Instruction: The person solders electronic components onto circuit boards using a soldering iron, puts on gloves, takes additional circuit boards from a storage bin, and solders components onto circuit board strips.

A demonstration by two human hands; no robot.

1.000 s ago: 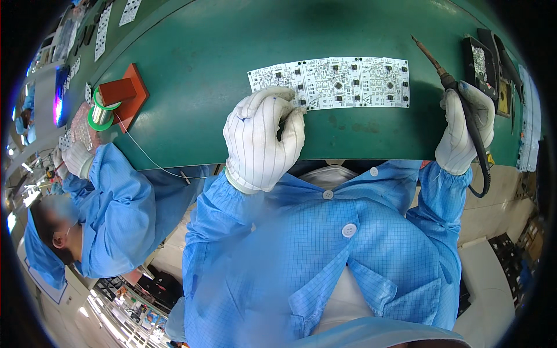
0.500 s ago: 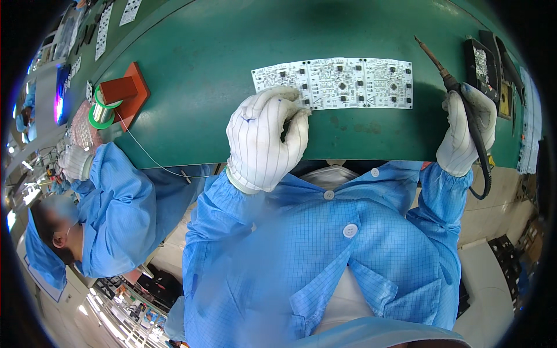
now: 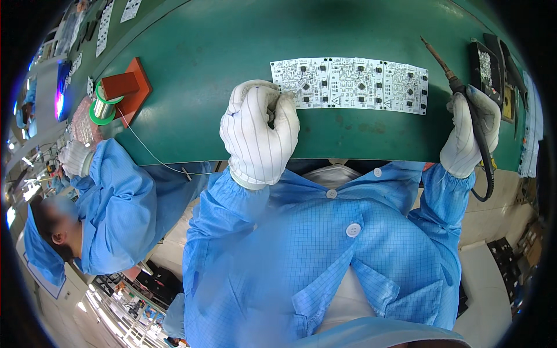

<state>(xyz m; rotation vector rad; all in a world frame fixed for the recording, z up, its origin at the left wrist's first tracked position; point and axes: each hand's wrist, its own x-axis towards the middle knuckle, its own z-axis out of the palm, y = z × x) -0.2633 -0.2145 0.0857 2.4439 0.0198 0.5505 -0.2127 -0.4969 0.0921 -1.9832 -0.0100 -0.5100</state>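
Note:
A white circuit board panel (image 3: pixel 354 84) of three joined sections, dotted with black components, lies on the green table. My left hand (image 3: pixel 259 133), in a white striped glove, is closed at the panel's left end. Its fingertips are bent together against or just over that edge, and what they pinch, if anything, is hidden. Off the panel's right end, my gloved right hand (image 3: pixel 471 130) grips a soldering iron (image 3: pixel 458 84). The iron's dark tip points up and left, away from the panel, and its black cable hangs beside my wrist.
A solder wire spool (image 3: pixel 103 110) with green rims sits on a red-brown stand (image 3: pixel 137 90) at left; its wire droops over the table's front edge toward my left sleeve. At right stands a black box (image 3: pixel 486 69) of small pale bits. A co-worker (image 3: pixel 125 203) sits at left.
The circuit board panel has shifted to the right and turned slightly. My left hand has drawn a little left, uncovering more of the panel. My right hand and the iron have shifted slightly right.

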